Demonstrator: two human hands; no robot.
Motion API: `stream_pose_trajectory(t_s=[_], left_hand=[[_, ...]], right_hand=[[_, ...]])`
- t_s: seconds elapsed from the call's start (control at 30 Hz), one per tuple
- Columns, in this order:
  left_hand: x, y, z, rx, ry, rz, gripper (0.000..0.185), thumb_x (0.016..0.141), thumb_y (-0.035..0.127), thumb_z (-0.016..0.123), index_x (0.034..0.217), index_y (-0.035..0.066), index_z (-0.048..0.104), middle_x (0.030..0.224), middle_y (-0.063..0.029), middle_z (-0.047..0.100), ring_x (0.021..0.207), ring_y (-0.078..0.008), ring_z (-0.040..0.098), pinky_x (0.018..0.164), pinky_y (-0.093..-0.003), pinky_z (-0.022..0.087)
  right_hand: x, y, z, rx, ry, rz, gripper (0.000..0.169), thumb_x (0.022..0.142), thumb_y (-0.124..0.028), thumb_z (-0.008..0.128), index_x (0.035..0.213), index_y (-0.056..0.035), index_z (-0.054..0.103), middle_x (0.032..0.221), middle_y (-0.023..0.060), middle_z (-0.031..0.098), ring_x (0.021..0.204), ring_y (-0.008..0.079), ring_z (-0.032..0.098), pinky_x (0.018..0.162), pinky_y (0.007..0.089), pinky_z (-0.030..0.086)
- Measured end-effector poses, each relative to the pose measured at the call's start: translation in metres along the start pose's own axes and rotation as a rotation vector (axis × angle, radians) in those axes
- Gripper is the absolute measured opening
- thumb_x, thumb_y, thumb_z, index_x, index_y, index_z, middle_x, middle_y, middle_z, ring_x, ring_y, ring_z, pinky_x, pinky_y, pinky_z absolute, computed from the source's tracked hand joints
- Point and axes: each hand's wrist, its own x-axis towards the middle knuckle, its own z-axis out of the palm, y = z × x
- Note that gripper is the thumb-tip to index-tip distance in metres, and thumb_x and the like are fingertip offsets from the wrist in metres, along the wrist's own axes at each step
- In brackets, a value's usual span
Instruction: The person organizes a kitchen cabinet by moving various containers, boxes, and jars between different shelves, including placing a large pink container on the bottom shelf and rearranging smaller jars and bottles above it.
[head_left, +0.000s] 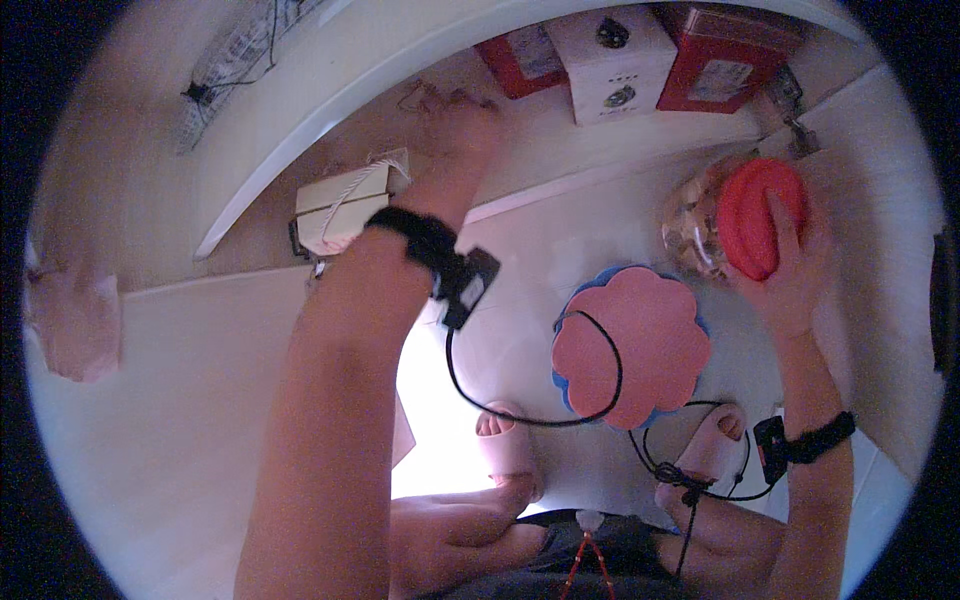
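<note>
My right hand (795, 259) is wrapped over the red lid (757, 217) of a clear jar, fingers spread across its ridged top. Inside the clear jar (691, 223) are brownish pieces too small to name. My left hand (461, 131) reaches into the low shelf space; it is motion-blurred, and what its fingers do cannot be made out. A cream gift bag (345, 206) with a white rope handle stands beside my left wrist. Right of that hand is a white printed box (615, 67).
Red boxes (720, 64) flank the white box. Above my left hand curves a pale shelf edge (330, 97). Pink and blue flower-shaped mats (637, 345) lie on the floor between my arms. A black cable (517, 420) runs from my left wrist, over the mats. A pinkish bag (75, 322) hangs far left.
</note>
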Motion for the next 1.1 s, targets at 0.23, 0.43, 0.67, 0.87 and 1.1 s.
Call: stream_pose_trajectory(t_s=[0.23,0.43,0.67,0.87,1.1], left_hand=[[0.019,0.002,0.002,-0.16,-0.13,-0.093,0.038,0.086,0.021,0.035,0.121,0.013,0.048,0.125,-0.0133,0.046,0.116,-0.0347,0.041,0.093,-0.0594,0.027],[0.009,0.005,-0.004,0.0,-0.158,0.103,0.036,0.083,0.021,0.039,0.116,0.012,0.052,0.119,-0.0147,0.051,0.111,-0.0358,0.046,0.09,-0.0594,0.032],[-0.013,0.025,-0.004,-0.021,-0.237,0.125,0.032,0.08,0.016,0.042,0.102,0.001,0.059,0.107,-0.0169,0.058,0.101,-0.0368,0.054,0.089,-0.0531,0.036],[-0.026,0.029,-0.009,-0.293,-0.231,-0.129,0.026,0.076,0.011,0.047,0.094,0.0,0.062,0.101,-0.0225,0.058,0.092,-0.0354,0.058,0.079,-0.0437,0.047],[-0.147,0.028,0.058,-0.214,-0.826,0.648,0.022,0.061,0.012,0.061,0.078,-0.002,0.064,0.082,-0.0231,0.062,0.074,-0.0345,0.061,0.066,-0.044,0.049]], right_hand=[[-0.002,0.009,-0.007,0.076,0.08,-0.02,0.086,0.05,-0.038,0.077,0.125,-0.0196,0.041,0.131,0.0216,0.031,0.116,0.044,0.032,0.094,0.0552,0.029],[-0.001,0.005,-0.006,0.14,0.074,-0.027,0.081,0.052,-0.036,0.076,0.124,-0.0187,0.042,0.131,0.0219,0.031,0.116,0.0434,0.032,0.095,0.0545,0.029],[0.001,0.0,-0.006,0.099,0.069,-0.004,0.083,0.051,-0.037,0.077,0.124,-0.019,0.041,0.131,0.0223,0.031,0.116,0.0438,0.031,0.095,0.0546,0.028],[0.0,-0.001,-0.007,0.064,0.006,0.012,0.086,0.051,-0.028,0.077,0.127,-0.0183,0.039,0.13,0.021,0.032,0.117,0.0405,0.033,0.096,0.0501,0.029],[-0.005,0.0,-0.002,0.093,0.002,0.06,0.086,0.051,-0.026,0.077,0.127,-0.0183,0.038,0.13,0.021,0.031,0.117,0.0408,0.032,0.097,0.0492,0.028]])
